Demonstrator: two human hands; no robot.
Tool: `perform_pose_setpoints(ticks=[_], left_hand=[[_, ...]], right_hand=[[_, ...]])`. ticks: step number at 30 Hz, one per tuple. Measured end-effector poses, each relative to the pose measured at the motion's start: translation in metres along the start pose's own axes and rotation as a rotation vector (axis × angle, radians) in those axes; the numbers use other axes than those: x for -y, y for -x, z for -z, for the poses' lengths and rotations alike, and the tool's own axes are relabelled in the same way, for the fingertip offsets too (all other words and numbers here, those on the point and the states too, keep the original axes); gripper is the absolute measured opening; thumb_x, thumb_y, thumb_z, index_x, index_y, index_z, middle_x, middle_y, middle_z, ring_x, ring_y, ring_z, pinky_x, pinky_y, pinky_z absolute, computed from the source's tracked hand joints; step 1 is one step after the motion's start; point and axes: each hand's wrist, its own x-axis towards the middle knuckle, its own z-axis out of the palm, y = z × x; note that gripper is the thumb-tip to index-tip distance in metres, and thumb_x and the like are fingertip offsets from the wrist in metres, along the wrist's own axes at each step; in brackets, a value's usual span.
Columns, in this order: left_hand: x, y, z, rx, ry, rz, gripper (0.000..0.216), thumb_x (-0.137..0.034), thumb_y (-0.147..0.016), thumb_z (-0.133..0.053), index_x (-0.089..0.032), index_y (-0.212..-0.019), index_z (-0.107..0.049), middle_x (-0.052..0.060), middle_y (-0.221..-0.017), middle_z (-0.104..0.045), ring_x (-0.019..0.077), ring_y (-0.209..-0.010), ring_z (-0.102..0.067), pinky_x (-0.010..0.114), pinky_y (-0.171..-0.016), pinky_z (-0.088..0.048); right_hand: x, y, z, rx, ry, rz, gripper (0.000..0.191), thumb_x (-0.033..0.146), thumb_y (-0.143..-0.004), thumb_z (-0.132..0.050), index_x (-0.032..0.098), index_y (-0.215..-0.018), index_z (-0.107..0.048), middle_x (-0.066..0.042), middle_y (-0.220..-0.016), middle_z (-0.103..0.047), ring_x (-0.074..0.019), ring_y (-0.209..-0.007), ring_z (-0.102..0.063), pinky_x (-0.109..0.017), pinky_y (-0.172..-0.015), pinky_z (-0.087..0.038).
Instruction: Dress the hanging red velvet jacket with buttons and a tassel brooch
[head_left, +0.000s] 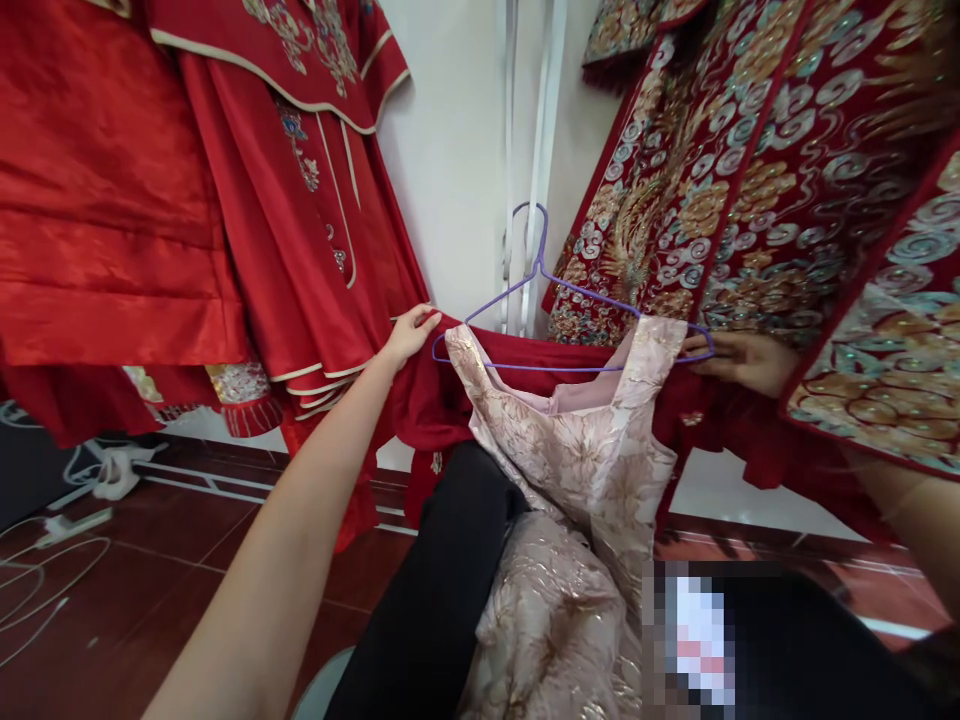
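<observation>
A plain deep-red garment [540,350], softly bunched at both ends, stretched behind a pale-pink, gold-patterned dress [562,440] on a purple hanger [540,262]. It lay at three o'clock from the person's left hand [411,335], which pinched one end, and nine o'clock from the right hand [750,362] — whose grip could not be told. Its upper edge ran nine-to-three; the dress — neckline toward twelve — ran twelve-to-six.
</observation>
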Motion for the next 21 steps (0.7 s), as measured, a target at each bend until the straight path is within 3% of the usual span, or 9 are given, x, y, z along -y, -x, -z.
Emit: perform_pose_setpoints(ticks=[2,4,6,9,11,14,16,19,21], left_hand=[[-0.02,-0.002,-0.001,-0.043,-0.094,-0.16,0.014,-0.03,-0.082,-0.062,-0.017,-0.085,-0.061,0.001,-0.086,-0.065,0.0145,-0.086,-0.058,0.027,-0.088,-0.044],[-0.037,-0.001,-0.003,-0.119,-0.187,-0.304,0.019,-0.035,-0.085,-0.059,-0.017,-0.089,-0.06,0.003,-0.09,-0.064,0.0161,-0.088,-0.059,0.03,-0.09,-0.044],[-0.048,0.003,-0.006,-0.191,-0.246,-0.388,0.024,-0.04,-0.089,-0.053,-0.018,-0.094,-0.059,0.005,-0.096,-0.064,0.0172,-0.093,-0.059,0.032,-0.092,-0.044],[-0.053,0.013,-0.012,-0.164,-0.317,-0.405,0.034,-0.047,-0.091,-0.046,-0.018,-0.106,-0.055,0.007,-0.105,-0.064,0.0174,-0.096,-0.06,0.032,-0.092,-0.044],[-0.052,0.021,-0.014,-0.009,-0.422,-0.378,0.043,-0.052,-0.086,-0.052,-0.019,-0.114,-0.053,0.006,-0.107,-0.065,0.0184,-0.097,-0.061,0.032,-0.091,-0.044],[-0.047,0.031,-0.016,0.236,-0.64,-0.308,0.056,-0.058,-0.074,-0.064,-0.02,-0.115,-0.056,0.005,-0.105,-0.067,0.0228,-0.098,-0.063,0.034,-0.09,-0.045],[-0.046,0.035,-0.017,0.264,-0.749,-0.262,0.052,-0.058,-0.075,-0.062,-0.02,-0.109,-0.059,0.006,-0.103,-0.069,0.0248,-0.095,-0.064,0.034,-0.086,-0.046],[-0.049,0.039,-0.019,0.226,-0.83,-0.229,0.042,-0.053,-0.083,-0.055,-0.019,-0.107,-0.062,0.008,-0.1,-0.07,0.0258,-0.093,-0.065,0.035,-0.084,-0.047],[-0.054,0.042,-0.021,0.231,-0.88,-0.209,0.039,-0.048,-0.084,-0.054,-0.018,-0.108,-0.062,0.01,-0.1,-0.07,0.0266,-0.093,-0.066,0.035,-0.084,-0.047]], right_hand=[[0.002,-0.003,0.008,-0.1,-0.14,-0.024,0.016,0.028,-0.06,-0.075,0.023,-0.072,-0.066,-0.005,-0.076,-0.071,-0.0173,-0.069,-0.064,-0.03,-0.065,-0.053],[0.018,-0.004,0.012,-0.348,-0.177,0.024,0.019,0.014,-0.061,-0.071,0.021,-0.077,-0.064,-0.005,-0.085,-0.071,-0.0159,-0.075,-0.065,-0.031,-0.073,-0.053],[0.048,-0.002,0.013,-0.59,-0.14,0.113,0.024,0.002,-0.062,-0.065,0.02,-0.077,-0.061,-0.006,-0.091,-0.069,-0.0161,-0.082,-0.066,-0.034,-0.083,-0.051],[0.107,0.017,0.009,-0.708,-0.115,0.327,0.031,-0.002,-0.067,-0.06,0.018,-0.09,-0.06,-0.006,-0.093,-0.066,-0.0163,-0.086,-0.067,-0.036,-0.084,-0.05],[0.143,0.038,0.001,-0.626,0.012,0.475,0.032,0.004,-0.075,-0.059,0.019,-0.103,-0.058,-0.007,-0.099,-0.065,-0.0166,-0.09,-0.066,-0.035,-0.082,-0.051],[0.167,0.069,-0.013,-0.541,0.279,0.471,0.026,0.011,-0.083,-0.051,0.02,-0.106,-0.057,-0.009,-0.1,-0.063,-0.0183,-0.093,-0.064,-0.036,-0.081,-0.051],[0.16,0.08,-0.019,-0.433,0.368,0.387,0.033,0.012,-0.081,-0.051,0.02,-0.112,-0.052,-0.009,-0.099,-0.062,-0.0204,-0.089,-0.063,-0.037,-0.076,-0.05],[0.127,0.078,-0.023,-0.223,0.4,0.129,0.047,0.015,-0.071,-0.059,0.02,-0.116,-0.046,-0.006,-0.089,-0.062,-0.0216,-0.077,-0.062,-0.035,-0.066,-0.049],[0.106,0.069,-0.029,-0.116,0.418,-0.019,0.033,0.018,-0.071,-0.06,0.02,-0.102,-0.048,-0.006,-0.086,-0.062,-0.0209,-0.073,-0.061,-0.034,-0.066,-0.048]])
